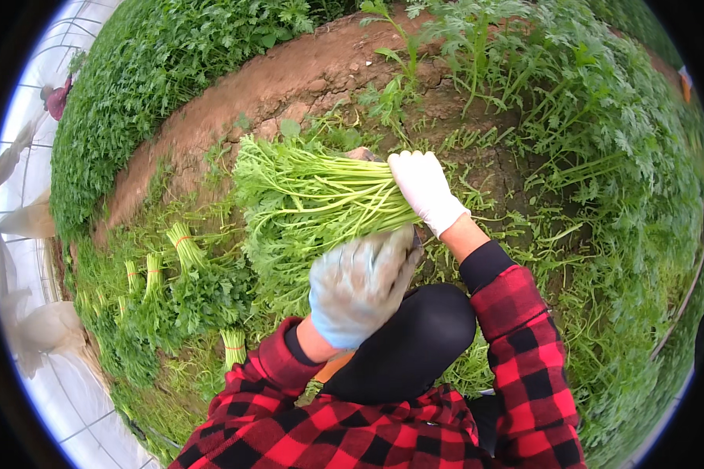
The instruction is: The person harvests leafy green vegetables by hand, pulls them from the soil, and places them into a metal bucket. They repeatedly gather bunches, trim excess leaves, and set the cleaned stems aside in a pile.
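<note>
A thick bunch of leafy greens with pale stems (340,193) lies sideways in front of me, its leaves to the left. My right hand (423,187), in a white glove, is closed around the stem ends at the bunch's right. Just below the stems, my left hand (361,281) wears a dirty grey-blue glove; it is blurred, its fingers bent near the lower edge of the bunch. Whether it grips anything cannot be told. A small dark object (418,237) shows partly beside its fingers, mostly hidden.
Tied bundles of greens (186,246) with red bands lie at the left. Standing leafy plants (598,117) grow on the right, with another dense row (152,64) past a bare soil path (234,88). Cut stems litter the ground. A person in red (57,99) is far off near plastic sheeting (26,217).
</note>
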`<action>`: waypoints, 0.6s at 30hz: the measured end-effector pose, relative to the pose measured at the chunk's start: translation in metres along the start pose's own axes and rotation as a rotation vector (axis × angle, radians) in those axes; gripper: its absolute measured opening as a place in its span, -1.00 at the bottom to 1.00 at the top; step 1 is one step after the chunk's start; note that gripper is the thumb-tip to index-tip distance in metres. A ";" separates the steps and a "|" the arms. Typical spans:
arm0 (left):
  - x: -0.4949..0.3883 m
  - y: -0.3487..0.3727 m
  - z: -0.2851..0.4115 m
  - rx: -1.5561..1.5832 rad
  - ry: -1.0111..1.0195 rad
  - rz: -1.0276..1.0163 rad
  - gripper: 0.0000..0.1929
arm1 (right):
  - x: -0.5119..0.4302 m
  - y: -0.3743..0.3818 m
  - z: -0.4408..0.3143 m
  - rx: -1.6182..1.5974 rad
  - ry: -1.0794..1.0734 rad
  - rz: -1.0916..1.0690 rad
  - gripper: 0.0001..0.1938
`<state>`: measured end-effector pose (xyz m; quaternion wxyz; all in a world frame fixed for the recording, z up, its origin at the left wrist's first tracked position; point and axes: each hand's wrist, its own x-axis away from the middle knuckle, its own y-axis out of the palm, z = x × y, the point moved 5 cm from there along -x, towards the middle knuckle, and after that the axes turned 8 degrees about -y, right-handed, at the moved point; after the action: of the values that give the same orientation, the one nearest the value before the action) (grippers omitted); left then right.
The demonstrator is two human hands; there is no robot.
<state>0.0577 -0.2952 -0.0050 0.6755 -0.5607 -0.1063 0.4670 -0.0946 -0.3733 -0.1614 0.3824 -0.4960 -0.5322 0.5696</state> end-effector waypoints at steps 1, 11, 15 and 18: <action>-0.013 0.018 -0.008 -0.048 -0.030 -0.127 -0.39 | 0.000 0.000 0.001 -0.013 0.022 -0.028 -0.93; -0.085 0.111 -0.134 -0.478 0.063 -0.758 -0.05 | 0.000 0.002 0.003 -0.031 0.028 0.014 -0.92; -0.083 0.131 -0.145 -0.057 -0.001 -0.983 -0.13 | 0.012 -0.014 0.040 -0.398 0.118 -0.037 -0.49; -0.076 0.131 -0.150 0.026 -0.006 -0.926 -0.23 | 0.047 -0.015 0.083 -1.301 0.361 -0.149 -0.08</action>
<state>0.0499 -0.4592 -0.1411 0.8195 -0.4445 -0.3415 0.1191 -0.1870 -0.3451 -0.1592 0.1272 -0.6744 -0.7272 0.0140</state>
